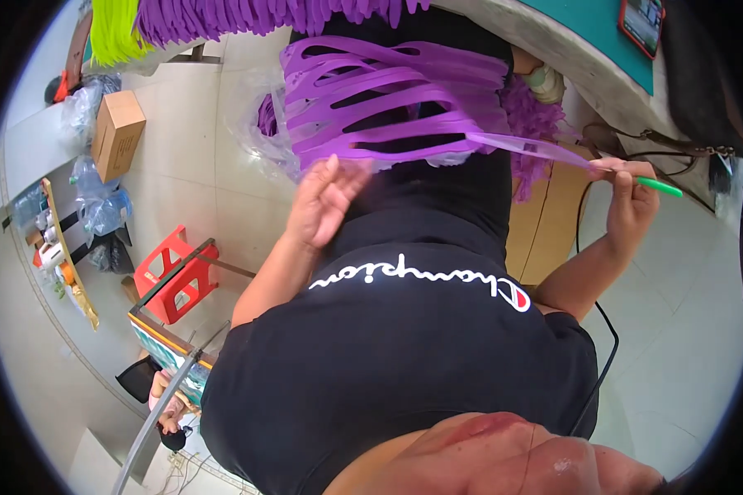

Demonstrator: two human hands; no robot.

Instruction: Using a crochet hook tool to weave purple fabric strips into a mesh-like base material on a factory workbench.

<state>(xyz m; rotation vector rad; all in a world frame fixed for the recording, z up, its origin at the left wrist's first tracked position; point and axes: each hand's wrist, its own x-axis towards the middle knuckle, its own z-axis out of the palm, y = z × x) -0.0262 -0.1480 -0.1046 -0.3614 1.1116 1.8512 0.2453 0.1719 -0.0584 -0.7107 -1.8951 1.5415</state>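
Note:
Across my lap lies a purple slotted sheet (371, 91) of soft, thin material, with long openings between its bands. From its right side a purple strip (537, 147) is drawn out taut to my right hand (631, 198). That hand is closed around a slim green-handled tool (659, 186) with a thin tip; its exact kind is unclear. The strip's end meets the tool's tip at the fingers. My left hand (328, 202) is by the sheet's near left edge, palm turned up and fingers apart, slightly blurred. Whether it touches the edge I cannot tell.
A table (570, 41) with a green mat and a phone (641, 25) stands ahead. Purple strips (223, 16) and yellow-green strips (120, 33) hang at its left. Purple scraps (537, 111) lie right of my lap. A red stool (176, 276) and carton (117, 136) are left.

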